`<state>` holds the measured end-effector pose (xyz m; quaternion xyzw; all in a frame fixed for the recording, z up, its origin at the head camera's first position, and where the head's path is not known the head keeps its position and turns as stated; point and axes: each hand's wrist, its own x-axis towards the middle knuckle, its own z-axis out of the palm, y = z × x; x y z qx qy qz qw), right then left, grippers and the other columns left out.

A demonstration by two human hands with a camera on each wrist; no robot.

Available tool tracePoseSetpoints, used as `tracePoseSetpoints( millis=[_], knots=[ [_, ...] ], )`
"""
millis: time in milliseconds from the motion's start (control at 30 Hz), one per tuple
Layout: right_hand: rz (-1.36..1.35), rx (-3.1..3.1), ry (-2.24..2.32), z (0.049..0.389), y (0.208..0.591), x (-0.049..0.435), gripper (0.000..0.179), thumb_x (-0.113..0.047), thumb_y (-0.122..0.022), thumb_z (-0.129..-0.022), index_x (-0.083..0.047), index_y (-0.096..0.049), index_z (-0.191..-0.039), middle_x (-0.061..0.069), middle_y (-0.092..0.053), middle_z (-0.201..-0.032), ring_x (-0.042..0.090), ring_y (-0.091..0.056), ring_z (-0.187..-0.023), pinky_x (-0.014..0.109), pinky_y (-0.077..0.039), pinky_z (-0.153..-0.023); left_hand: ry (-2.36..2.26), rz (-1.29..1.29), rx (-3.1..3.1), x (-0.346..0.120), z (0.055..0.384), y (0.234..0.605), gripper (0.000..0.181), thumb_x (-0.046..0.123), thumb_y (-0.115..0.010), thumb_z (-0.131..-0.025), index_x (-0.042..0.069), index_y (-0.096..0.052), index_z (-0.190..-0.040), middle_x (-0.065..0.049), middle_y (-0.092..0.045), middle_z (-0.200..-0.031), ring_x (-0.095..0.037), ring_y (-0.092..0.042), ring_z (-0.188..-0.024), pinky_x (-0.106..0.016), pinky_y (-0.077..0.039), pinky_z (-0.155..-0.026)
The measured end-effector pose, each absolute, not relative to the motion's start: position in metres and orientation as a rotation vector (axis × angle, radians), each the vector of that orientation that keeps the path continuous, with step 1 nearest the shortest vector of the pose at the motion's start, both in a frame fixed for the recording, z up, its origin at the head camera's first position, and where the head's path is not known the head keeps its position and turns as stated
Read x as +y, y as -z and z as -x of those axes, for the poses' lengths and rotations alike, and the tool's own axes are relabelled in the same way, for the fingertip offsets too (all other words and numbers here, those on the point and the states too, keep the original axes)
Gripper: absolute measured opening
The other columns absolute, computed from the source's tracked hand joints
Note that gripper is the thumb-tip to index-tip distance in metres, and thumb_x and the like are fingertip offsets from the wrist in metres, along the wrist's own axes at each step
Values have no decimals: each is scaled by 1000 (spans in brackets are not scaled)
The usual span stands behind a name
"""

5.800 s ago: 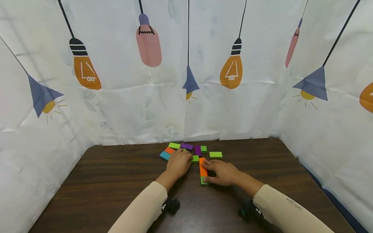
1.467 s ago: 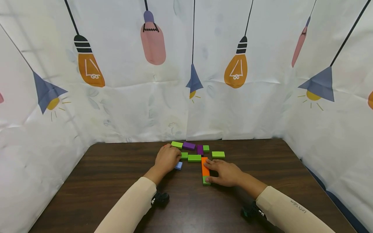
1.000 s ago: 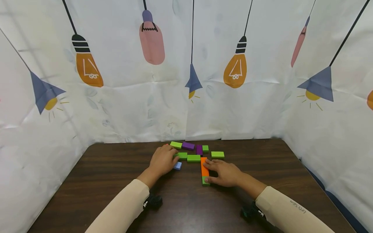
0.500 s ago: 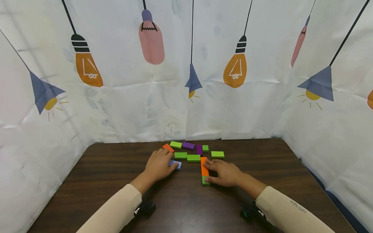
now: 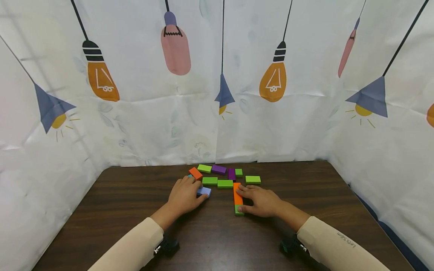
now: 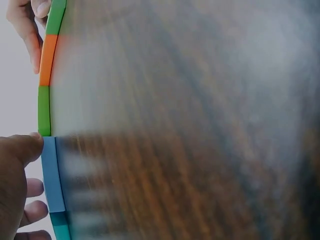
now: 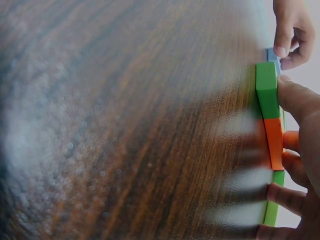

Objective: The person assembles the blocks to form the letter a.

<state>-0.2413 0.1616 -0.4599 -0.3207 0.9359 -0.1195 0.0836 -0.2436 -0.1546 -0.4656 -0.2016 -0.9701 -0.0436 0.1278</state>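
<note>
My left hand holds a light-blue block by its ends, thumb at the right end and fingers over the left part. In the left wrist view, a teal block lies beyond its far end. My right hand rests on two blocks set end to end, fingertips on the orange block and thumb on the green block at the near end. Two green blocks, a left one and a right one, lie in a row between my hands.
Behind lie an orange-red block, a lime block, two purple blocks and a small green block. Another lime block sits right of them. Patterned cloth encloses the brown table.
My left hand has moved left and nearer from the green blocks, uncovering them, and now holds the light-blue block. The orange-red block is uncovered again. My right hand keeps its place.
</note>
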Motion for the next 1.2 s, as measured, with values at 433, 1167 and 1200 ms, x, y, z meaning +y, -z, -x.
tracePoseSetpoints(
  millis=[433, 1167, 1200],
  knots=[
    [957, 2797, 351, 242, 461, 163, 75, -66, -54, -97, -22, -44, -157, -2, -37, -162, 30, -37, -147, 61, -51, -92, 144, 586, -2805, -148, 238, 468, 42, 56, -77, -87, 19, -73, -107, -2, -62, -99, -26, -55, -98, -47, -46, -87],
    [972, 2803, 360, 243, 463, 164, 75, -66, -54, -97, -22, -45, -157, -2, -39, -161, 31, -38, -146, 59, -53, -88, 219, 636, -2799, -143, 228, 468, 37, 48, -79, -86, 21, -74, -110, -3, -66, -106, -26, -56, -101, -46, -47, -88],
    [974, 2804, 358, 243, 463, 164, 75, -66, -54, -97, -21, -45, -157, -2, -39, -161, 31, -38, -146, 59, -53, -88, 225, 638, -2804, -143, 228, 467, 35, 46, -79, -85, 21, -74, -110, -3, -66, -106, -26, -56, -100, -47, -47, -88]
  ],
)
